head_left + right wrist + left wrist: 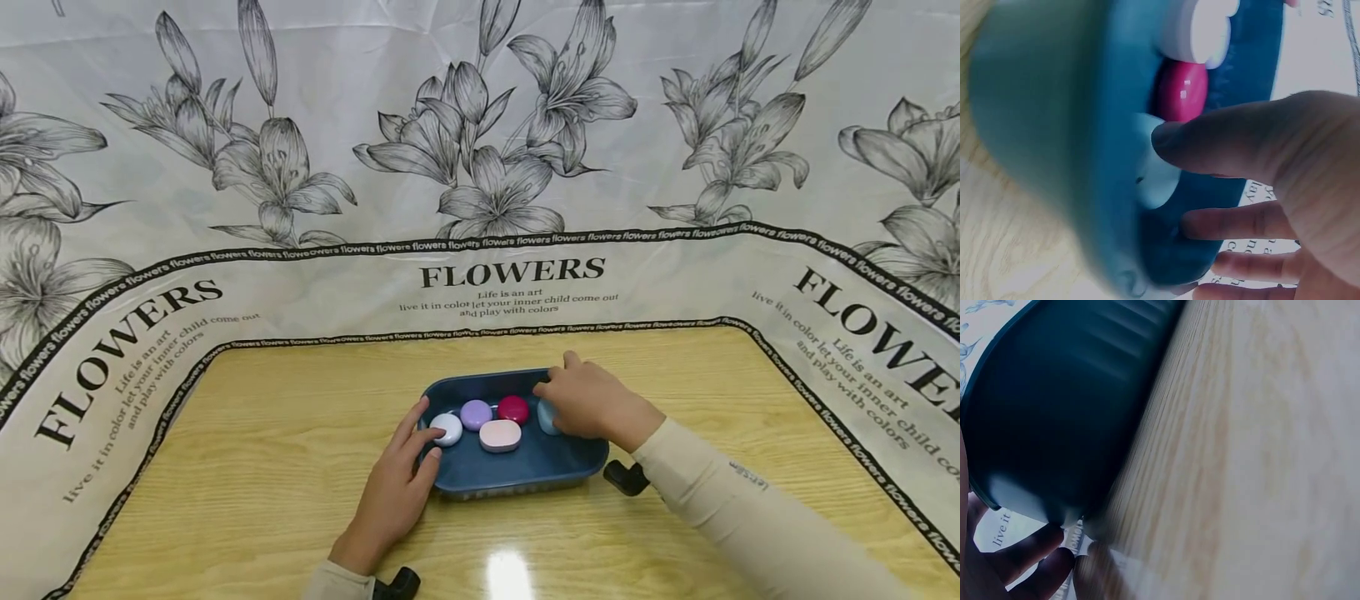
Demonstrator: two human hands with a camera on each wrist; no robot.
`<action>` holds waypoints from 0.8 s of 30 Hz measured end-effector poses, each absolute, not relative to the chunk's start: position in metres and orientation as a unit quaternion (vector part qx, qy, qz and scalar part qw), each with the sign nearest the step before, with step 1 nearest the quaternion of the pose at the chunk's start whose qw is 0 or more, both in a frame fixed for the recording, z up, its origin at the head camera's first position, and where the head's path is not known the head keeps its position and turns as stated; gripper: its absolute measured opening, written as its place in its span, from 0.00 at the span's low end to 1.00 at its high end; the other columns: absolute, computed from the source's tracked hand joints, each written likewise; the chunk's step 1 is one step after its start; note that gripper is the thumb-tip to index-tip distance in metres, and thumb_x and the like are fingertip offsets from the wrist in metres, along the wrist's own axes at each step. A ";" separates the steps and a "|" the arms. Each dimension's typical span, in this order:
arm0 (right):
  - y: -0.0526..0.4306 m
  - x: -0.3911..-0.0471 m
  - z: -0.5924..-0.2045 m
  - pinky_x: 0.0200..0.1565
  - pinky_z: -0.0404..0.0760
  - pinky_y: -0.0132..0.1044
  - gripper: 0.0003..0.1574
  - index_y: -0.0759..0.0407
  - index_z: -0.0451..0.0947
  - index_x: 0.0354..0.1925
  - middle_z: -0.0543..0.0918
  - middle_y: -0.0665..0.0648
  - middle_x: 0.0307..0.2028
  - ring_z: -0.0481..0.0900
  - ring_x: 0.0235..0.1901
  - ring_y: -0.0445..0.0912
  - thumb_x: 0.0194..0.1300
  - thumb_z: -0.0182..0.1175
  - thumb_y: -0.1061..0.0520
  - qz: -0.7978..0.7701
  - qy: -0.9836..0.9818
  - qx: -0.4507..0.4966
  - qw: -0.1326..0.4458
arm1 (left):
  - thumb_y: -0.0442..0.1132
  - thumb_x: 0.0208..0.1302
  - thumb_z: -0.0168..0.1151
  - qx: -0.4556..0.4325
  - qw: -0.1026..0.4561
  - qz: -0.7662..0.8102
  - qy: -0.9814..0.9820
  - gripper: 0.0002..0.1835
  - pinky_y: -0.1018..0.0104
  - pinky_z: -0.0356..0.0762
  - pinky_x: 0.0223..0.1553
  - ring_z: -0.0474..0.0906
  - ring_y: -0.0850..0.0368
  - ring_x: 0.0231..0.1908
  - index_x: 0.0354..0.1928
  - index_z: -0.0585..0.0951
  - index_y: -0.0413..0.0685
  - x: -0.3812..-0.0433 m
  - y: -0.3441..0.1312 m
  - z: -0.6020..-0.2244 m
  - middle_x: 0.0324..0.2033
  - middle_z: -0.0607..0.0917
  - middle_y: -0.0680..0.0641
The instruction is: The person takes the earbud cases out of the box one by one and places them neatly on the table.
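A dark blue basin [517, 479] stands on the wooden table. In it lie a white round case [447, 429], a lavender one [476, 414], a crimson one [513, 409] and a pale pink oval one [500, 435]. At the basin's right end, my right hand [592, 400] pinches a light blue round case [1160, 178], its thumb lying across the top. My left hand [397, 475] grips the left end wall. One of its digits reaches over the rim beside the white case, and several fingers [1047, 572] show outside the wall in the left wrist view.
Light wooden tabletop [262, 442] surrounds the basin. A white cloth with flower drawings and lettering [513, 283] rises behind the table and along both sides. Black wrist mounts [626, 477] show beside both sleeves.
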State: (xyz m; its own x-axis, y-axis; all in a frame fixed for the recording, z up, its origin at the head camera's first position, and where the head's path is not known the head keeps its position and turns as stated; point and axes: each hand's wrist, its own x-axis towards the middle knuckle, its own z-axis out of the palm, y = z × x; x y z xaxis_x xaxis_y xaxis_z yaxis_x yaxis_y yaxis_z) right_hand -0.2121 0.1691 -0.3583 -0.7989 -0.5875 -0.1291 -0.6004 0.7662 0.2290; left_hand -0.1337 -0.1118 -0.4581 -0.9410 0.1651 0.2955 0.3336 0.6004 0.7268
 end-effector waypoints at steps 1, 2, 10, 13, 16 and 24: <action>0.169 -0.212 -0.359 0.35 0.79 0.48 0.23 0.53 0.84 0.53 0.83 0.62 0.43 0.71 0.40 0.56 0.59 0.70 0.50 0.141 0.936 -0.321 0.022 | 0.41 0.75 0.56 -0.140 0.099 -0.424 -0.889 0.14 0.45 0.67 0.64 0.61 0.57 0.72 0.58 0.82 0.54 -0.134 -0.112 -0.459 0.76 0.58 0.62; 0.169 -0.212 -0.360 0.34 0.79 0.47 0.23 0.53 0.84 0.52 0.83 0.61 0.42 0.71 0.39 0.57 0.59 0.70 0.50 0.149 0.933 -0.326 0.021 | 0.41 0.75 0.56 -0.140 0.099 -0.424 -0.889 0.14 0.45 0.67 0.64 0.61 0.57 0.72 0.58 0.82 0.55 -0.134 -0.112 -0.459 0.76 0.58 0.62; 0.162 -0.214 -0.359 0.35 0.80 0.48 0.23 0.54 0.84 0.50 0.83 0.60 0.39 0.71 0.39 0.57 0.58 0.72 0.47 0.189 0.920 -0.341 0.026 | 0.40 0.75 0.55 -0.141 0.104 -0.428 -0.887 0.14 0.45 0.66 0.65 0.60 0.58 0.72 0.58 0.82 0.55 -0.135 -0.114 -0.461 0.76 0.58 0.62; 0.159 -0.214 -0.358 0.36 0.80 0.48 0.24 0.54 0.84 0.50 0.83 0.59 0.39 0.71 0.39 0.56 0.58 0.72 0.46 0.197 0.920 -0.337 0.039 | 0.40 0.75 0.56 -0.141 0.101 -0.433 -0.884 0.14 0.45 0.66 0.65 0.60 0.58 0.72 0.57 0.82 0.54 -0.134 -0.113 -0.460 0.76 0.58 0.61; 0.157 -0.215 -0.359 0.37 0.80 0.48 0.24 0.54 0.85 0.50 0.83 0.59 0.38 0.71 0.39 0.56 0.59 0.72 0.45 0.201 0.920 -0.333 0.047 | 0.39 0.75 0.56 -0.140 0.101 -0.435 -0.884 0.14 0.45 0.66 0.64 0.60 0.57 0.72 0.57 0.82 0.54 -0.134 -0.112 -0.461 0.76 0.59 0.61; 0.155 -0.215 -0.362 0.40 0.81 0.50 0.24 0.52 0.85 0.49 0.85 0.58 0.38 0.73 0.42 0.58 0.58 0.71 0.41 0.225 0.918 -0.325 0.036 | 0.40 0.75 0.56 -0.139 0.100 -0.437 -0.883 0.14 0.45 0.66 0.65 0.60 0.57 0.72 0.58 0.82 0.53 -0.134 -0.111 -0.461 0.76 0.58 0.61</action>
